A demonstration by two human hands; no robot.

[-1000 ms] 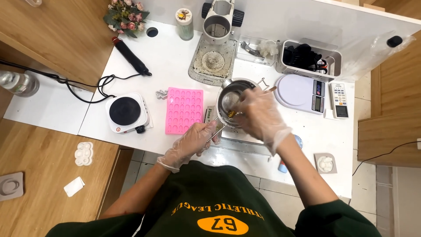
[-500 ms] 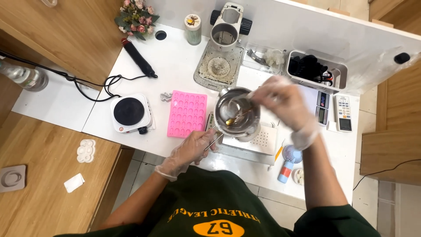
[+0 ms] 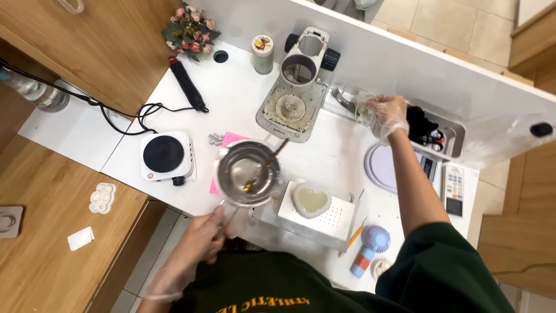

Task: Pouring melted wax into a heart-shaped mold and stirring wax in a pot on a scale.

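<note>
My gloved left hand [image 3: 202, 237] grips the long handle of a small metal pot [image 3: 249, 174] and holds it above the table. The pot covers most of a pink silicone mould [image 3: 230, 139]. A thin stick [image 3: 271, 162] leans inside the pot, with a little yellowish liquid at the bottom. My gloved right hand [image 3: 387, 115] is stretched to the back of the table, its fingers curled on a clear glass cup [image 3: 365, 113]. A heart-shaped mould [image 3: 311, 200] filled with pale liquid rests on a white perforated box [image 3: 330, 223] just right of the pot.
A white hot plate [image 3: 167, 155] sits left of the pot, its black cable running off left. Behind are a grey stand with a round opening [image 3: 298, 93], a jar [image 3: 262, 54], flowers [image 3: 191, 29] and a black tray [image 3: 431, 132]. A round scale [image 3: 382, 168], remote [image 3: 454, 188] and small fan [image 3: 368, 252] lie right.
My left hand has taken the pot's handle and carried the pot leftwards over the pink mould. My right hand left the pot and reached up to the glass cup at the back.
</note>
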